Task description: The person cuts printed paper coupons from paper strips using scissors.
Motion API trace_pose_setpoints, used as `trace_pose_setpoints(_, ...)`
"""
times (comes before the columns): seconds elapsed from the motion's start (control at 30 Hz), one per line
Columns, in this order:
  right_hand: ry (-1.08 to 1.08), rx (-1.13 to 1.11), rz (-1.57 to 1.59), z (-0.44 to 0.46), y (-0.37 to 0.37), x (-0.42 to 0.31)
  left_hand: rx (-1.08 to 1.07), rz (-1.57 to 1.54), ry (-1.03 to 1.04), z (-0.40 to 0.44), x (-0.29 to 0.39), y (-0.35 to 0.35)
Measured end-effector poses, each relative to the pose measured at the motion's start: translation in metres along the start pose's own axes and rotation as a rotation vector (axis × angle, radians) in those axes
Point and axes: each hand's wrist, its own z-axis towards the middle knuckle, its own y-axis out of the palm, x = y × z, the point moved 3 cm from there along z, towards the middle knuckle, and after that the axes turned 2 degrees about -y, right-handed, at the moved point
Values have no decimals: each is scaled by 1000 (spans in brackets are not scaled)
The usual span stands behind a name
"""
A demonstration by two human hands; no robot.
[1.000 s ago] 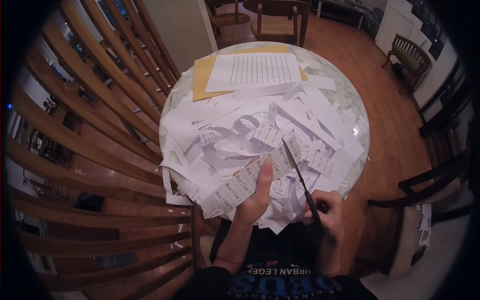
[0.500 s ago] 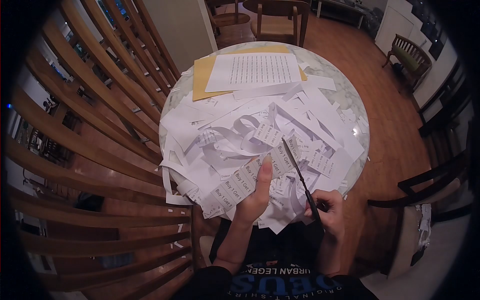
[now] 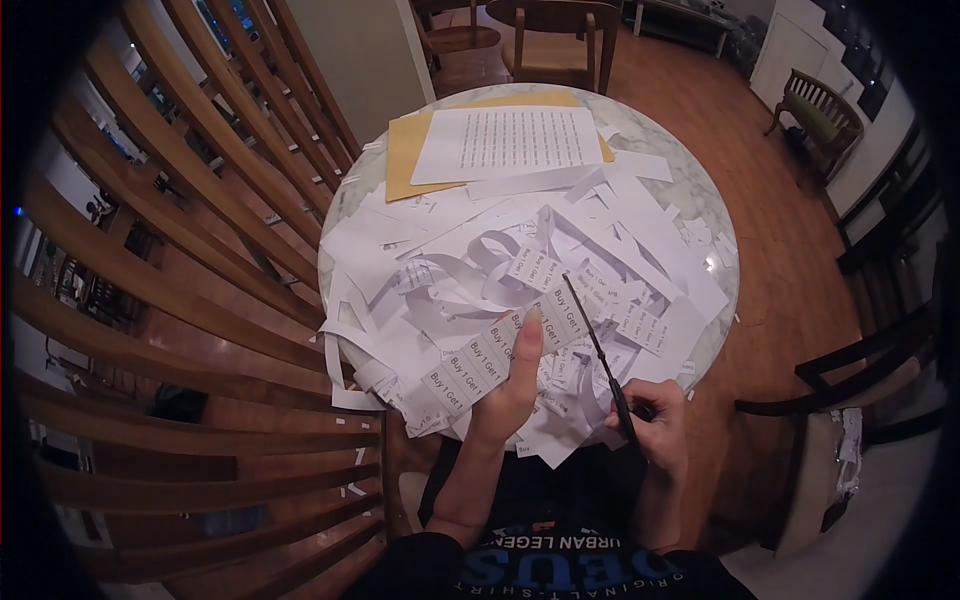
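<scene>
Shirt (image 3: 560,565) with big letters nearest. Left hand (image 3: 512,395) pinches printed strip (image 3: 478,362), thumb on top; strip slants above table, over messy paper pile (image 3: 455,290). Right hand (image 3: 655,425) grips black handles of scissors (image 3: 606,360); blades point away, right beside strip's far end. Strip says "Buy 1 Get 1" many times. Pile sits on round table (image 3: 690,185). Farther, printed sheet (image 3: 515,140) lies on yellow envelope (image 3: 405,160). Wooden chair (image 3: 555,45) stands past table.

Observed: end label (image 3: 592,290) detached from my held strip (image 3: 478,362); it now lies right of the scissors' (image 3: 618,402) tip, mid-frame.
</scene>
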Motion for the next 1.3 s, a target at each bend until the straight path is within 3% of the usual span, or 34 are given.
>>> trace_pose_setpoints(0.2,47,35,101,0,0,6,-21,10,-40,2,-6,-3)
trace_pose_setpoints(0.27,-73,129,309,0,-1,6,-5,4,-148,1,-16,-10)
trace_pose_setpoints(0.37,-278,298,351,0,-8,-1,38,-129,-247,2,-39,-21)
trace_pose_setpoints(0.47,-446,462,535,-8,-17,-9,-68,-192,-314,11,-13,-18)
trace_pose_setpoints(0.53,-553,834,700,-14,-18,-14,-66,-205,-311,11,-17,-21)
trace_pose_setpoints(0.57,-552,846,700,-18,-23,-9,-52,-221,-302,11,-19,-22)
trace_pose_setpoints(0.63,-760,839,695,-30,-36,-2,-43,-194,-307,11,-17,-20)
trace_pose_setpoints(0.73,-654,966,710,-21,-33,4,-39,-147,-306,9,-15,-16)
trace_pose_setpoints(0.8,-533,471,463,-13,-33,-5,-52,-124,-299,7,-13,-12)
trace_pose_setpoints(0.83,-374,375,466,-11,-30,1,-87,-140,-303,5,-11,-9)
trace_pose_setpoints(0.87,-110,196,279,-11,-30,0,-122,-156,-306,3,-10,-6)
trace_pose_setpoints(0.93,-137,23,267,-6,-20,-3,-134,-164,-314,-1,-13,-1)
trace_pose_setpoints(1.0,-146,62,374,-4,-8,-7,-150,-171,-329,-4,-11,-1)
trace_pose_setpoints(1.1,-179,218,524,-2,-2,-10,-571,50,-334,-8,-4,9)
trace_pose_setpoints(1.13,-206,326,571,-2,-5,-10,-580,45,-336,-8,-4,12)
trace_pose_setpoints(1.2,-177,367,511,-3,-15,-11,-837,137,-341,-13,1,23)
trace_pose_setpoints(1.3,-159,315,523,-5,-21,-8,-843,131,-306,-19,2,36)
